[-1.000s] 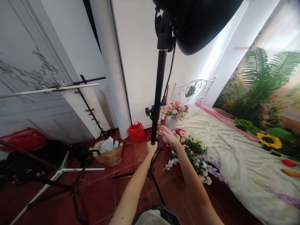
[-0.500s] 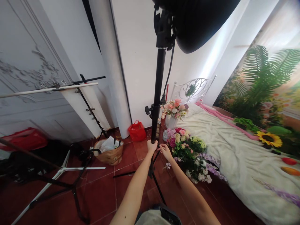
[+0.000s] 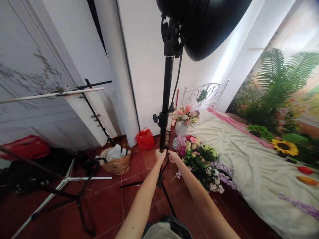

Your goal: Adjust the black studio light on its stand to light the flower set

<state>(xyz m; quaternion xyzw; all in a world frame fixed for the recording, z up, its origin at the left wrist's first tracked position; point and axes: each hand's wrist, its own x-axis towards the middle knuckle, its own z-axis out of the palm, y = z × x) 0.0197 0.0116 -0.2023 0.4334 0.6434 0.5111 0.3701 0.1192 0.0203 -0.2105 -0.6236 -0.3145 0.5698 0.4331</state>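
A black light stand [image 3: 166, 89] rises from the tiled floor in front of me, its tripod legs spread. My left hand [image 3: 160, 155] is wrapped round the lower pole. Just right of it, my right hand [image 3: 173, 156] pinches a small dark part at the pole's side, most likely a tightening knob; the fingers largely cover it. Higher up the pole sits another black knob [image 3: 156, 118]. At the top a large black lamp reflector [image 3: 211, 30] leans to the right, with a cable [image 3: 178, 79] hanging down beside the pole.
Artificial flowers [image 3: 196, 152] stand on the floor close to my right hand. To the right is a bed with a cream blanket [image 3: 229, 146]. A red bag [image 3: 145, 138] and a woven basket [image 3: 117, 162] lie left of the stand, and stand legs [image 3: 67, 181] spread at lower left.
The lamp reflector and upper pole have dropped slightly and shifted a little left. My right hand has closed in on the pole's side, while my left hand keeps its grip.
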